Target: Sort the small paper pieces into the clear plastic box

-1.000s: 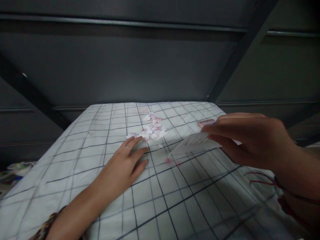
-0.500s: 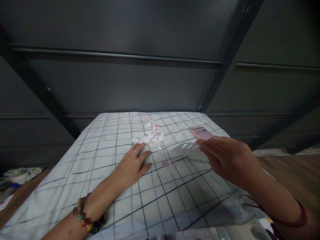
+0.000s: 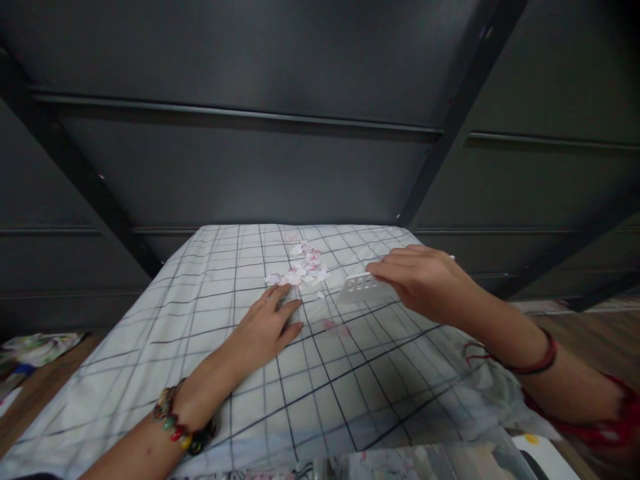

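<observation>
My left hand (image 3: 267,323) lies on the checked cloth (image 3: 320,393) with its fingers spread and a ring on one finger. Its fingertips touch the near left edge of a small heap of torn paper scraps (image 3: 300,270), white with pink bits. Gripped in my right hand (image 3: 425,280) is a flat white plate with a row of slots (image 3: 363,287), to the right of the heap. The plate is tilted, and its far end is hidden by my fingers. A loose scrap (image 3: 321,295) lies between the heap and the plate.
Behind the cloth-covered surface stands a dark grey panelled wall (image 3: 280,167). Along the near edge is a clear plastic case (image 3: 390,463) with mixed contents. Faint pink stains (image 3: 334,327) mark the cloth. Wooden floor (image 3: 580,340) shows at right, and a crumpled bag (image 3: 43,350) lies lower left.
My right hand has moved left and slightly up with the slotted white plate, closer to the scraps. It now covers the phone that showed behind it. My left hand has stayed put.
</observation>
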Available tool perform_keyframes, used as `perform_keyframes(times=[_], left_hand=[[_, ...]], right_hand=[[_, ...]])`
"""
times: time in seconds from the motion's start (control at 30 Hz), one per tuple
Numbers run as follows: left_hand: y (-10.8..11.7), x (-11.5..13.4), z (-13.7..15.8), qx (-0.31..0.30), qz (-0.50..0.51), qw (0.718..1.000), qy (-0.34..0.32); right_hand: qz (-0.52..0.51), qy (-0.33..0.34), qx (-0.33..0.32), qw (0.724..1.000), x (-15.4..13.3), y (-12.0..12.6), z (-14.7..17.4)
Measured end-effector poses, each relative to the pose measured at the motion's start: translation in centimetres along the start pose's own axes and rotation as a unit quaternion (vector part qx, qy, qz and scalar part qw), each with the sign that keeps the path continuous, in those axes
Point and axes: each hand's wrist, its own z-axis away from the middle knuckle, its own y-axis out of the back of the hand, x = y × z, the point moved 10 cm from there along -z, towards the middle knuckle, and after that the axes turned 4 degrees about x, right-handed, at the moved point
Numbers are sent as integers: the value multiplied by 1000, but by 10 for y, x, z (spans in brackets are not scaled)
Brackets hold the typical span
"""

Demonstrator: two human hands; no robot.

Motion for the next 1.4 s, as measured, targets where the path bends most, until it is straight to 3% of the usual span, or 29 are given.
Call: perform_keyframes(times=[0.1,0.23,0.37,0.5,0.67,0.8,1.0,1.2,1.4], left_hand=[[1,1,-1,-1,4,1000,0],[1,1,-1,-2,0,1000,2],[1,1,0,2,3,1000,1],[-1,0,1,9,6,1000,-3],[-1,-2,3,8,8,1000,-1],[-6,-5,11,-40,10,999,18],[-9,-19,52,-140,0,989,54],[19,-36,107,-88,-27,995,22],[23,-53,135,-106,-49,992,48]], right_hand=[[0,1,4,1000,6,5,1],[13,-16,15,1000,12,-6,0],[-31,-31,-16,999,7,-14,5],[-76,-50,-25,995,1,-2,13],[-3,-109,21,994,13,10,28],[21,-98,31,994,-4,12,37],[9,-63,62,996,-44,34,34],[120,-118,46,985,-44,35,37],[28,-99,44,994,-85,40,9]])
